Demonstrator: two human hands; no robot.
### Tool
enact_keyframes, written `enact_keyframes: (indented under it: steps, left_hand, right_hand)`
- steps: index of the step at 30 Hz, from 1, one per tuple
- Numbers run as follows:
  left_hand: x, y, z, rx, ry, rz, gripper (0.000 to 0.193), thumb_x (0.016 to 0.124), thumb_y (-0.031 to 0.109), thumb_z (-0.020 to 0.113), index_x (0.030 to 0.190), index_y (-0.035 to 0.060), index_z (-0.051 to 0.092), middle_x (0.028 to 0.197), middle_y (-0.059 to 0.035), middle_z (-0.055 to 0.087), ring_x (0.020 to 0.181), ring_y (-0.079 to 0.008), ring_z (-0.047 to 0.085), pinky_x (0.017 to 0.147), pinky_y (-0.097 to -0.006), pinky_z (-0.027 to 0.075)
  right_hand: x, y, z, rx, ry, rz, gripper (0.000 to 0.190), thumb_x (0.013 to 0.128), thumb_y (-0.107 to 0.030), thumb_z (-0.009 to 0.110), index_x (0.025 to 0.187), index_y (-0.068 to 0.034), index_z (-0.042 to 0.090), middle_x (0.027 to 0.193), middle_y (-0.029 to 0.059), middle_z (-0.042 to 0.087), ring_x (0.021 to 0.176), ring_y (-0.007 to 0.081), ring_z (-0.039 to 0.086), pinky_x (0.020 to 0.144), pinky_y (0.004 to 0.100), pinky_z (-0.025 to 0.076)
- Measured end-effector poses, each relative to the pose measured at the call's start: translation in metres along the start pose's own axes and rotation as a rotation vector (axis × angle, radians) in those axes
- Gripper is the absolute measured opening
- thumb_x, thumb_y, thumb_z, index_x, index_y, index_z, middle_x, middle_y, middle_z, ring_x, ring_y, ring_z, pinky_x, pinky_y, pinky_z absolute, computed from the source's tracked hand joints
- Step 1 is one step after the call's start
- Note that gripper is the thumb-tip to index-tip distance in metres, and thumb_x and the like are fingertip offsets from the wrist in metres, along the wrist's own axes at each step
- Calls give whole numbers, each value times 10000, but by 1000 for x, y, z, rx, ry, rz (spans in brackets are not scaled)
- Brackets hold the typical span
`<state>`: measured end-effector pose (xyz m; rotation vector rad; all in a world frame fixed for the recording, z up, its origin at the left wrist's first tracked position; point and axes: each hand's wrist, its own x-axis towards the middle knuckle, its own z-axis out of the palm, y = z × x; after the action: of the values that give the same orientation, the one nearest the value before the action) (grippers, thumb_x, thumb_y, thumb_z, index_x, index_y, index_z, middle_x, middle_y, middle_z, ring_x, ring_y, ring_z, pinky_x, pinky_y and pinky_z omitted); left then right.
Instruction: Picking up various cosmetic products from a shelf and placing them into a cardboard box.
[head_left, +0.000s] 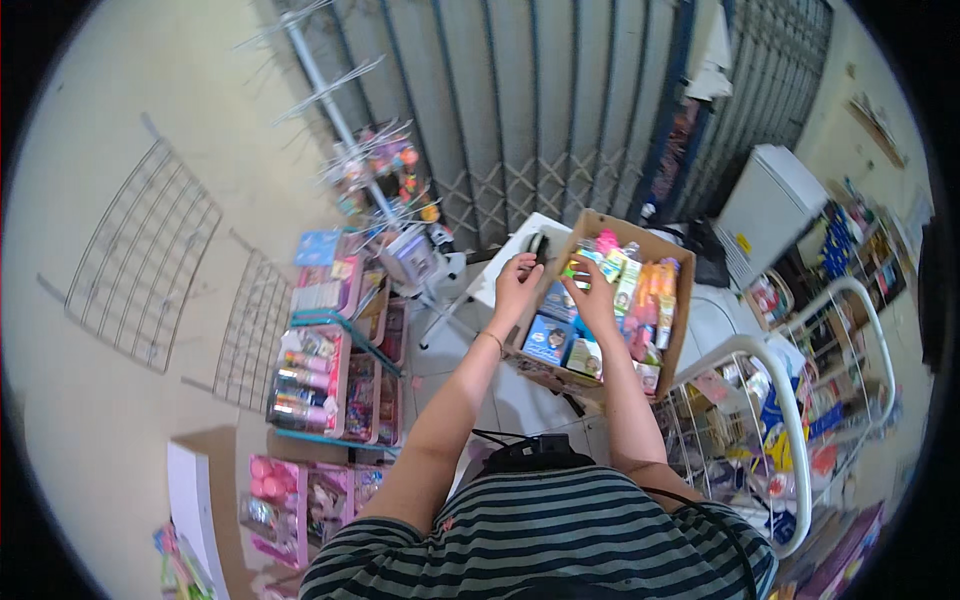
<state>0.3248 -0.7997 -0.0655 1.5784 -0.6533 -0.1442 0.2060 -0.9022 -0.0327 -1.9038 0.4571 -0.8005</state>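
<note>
A brown cardboard box (681, 322) stands in front of me, full of small packaged goods. My left hand (517, 283) hovers by its left wall, fingers apart and nothing visible in them. Over the box's left part is my right hand (591, 291), its thumb and fingers slightly spread, with no held item visible. Near that hand lie blue cartons (547, 339), a white-and-green carton (627, 286) and orange packages (654, 283). A pink item (606, 240) shows at the far end. Beside my left fingertips, a dark round-edged item (537, 243) rests on a white surface (489, 276), partly hidden.
Pink-framed trays of small goods (319, 379) stand at left, near a display rack pole (330, 105) with wire hooks. A white-railed wire cart (780, 420) holding mixed goods is close on my right. Beyond the box is a folding metal gate (525, 90); a white cabinet (772, 210) stands far right.
</note>
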Motion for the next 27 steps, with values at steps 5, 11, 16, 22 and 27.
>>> enact_keyframes:
  steps: [5,11,16,22,27]
  left_hand:
    - [-17,16,-84,30,235,67,282,792,134,643,1039,32,553,926,-90,597,780,-144,585,702,-259,474]
    - [-64,35,-191,73,475,-15,282,791,156,644,1026,30,553,967,-76,590,811,-133,573,729,-253,462]
    - [-136,54,-281,8,676,42,304,785,165,652,1043,41,549,969,-70,588,809,-131,582,682,-260,477]
    - [-252,93,-381,242,901,-12,329,792,164,644,1074,31,543,976,-64,583,828,-129,571,698,-248,460]
    - [-352,120,-448,300,1103,15,304,787,136,639,1048,9,548,961,-82,591,796,-117,572,686,-235,457]
  right_hand:
    - [4,-22,65,129,-92,-9,380,790,-192,651,1117,-44,525,965,109,603,803,165,595,689,288,479]
    - [-3,-64,144,207,-236,-108,371,784,-239,659,1097,-81,539,905,93,627,739,154,594,686,289,472]
    - [-33,-108,218,284,-405,-121,395,795,-282,647,1112,-77,530,926,66,631,759,147,571,697,281,456]
    - [-116,-174,311,445,-632,-203,388,797,-236,645,1123,-71,516,925,51,627,766,131,570,689,261,452]
    - [-214,-242,364,474,-807,-233,380,808,-204,635,1131,-51,507,921,74,621,729,136,584,670,267,458]
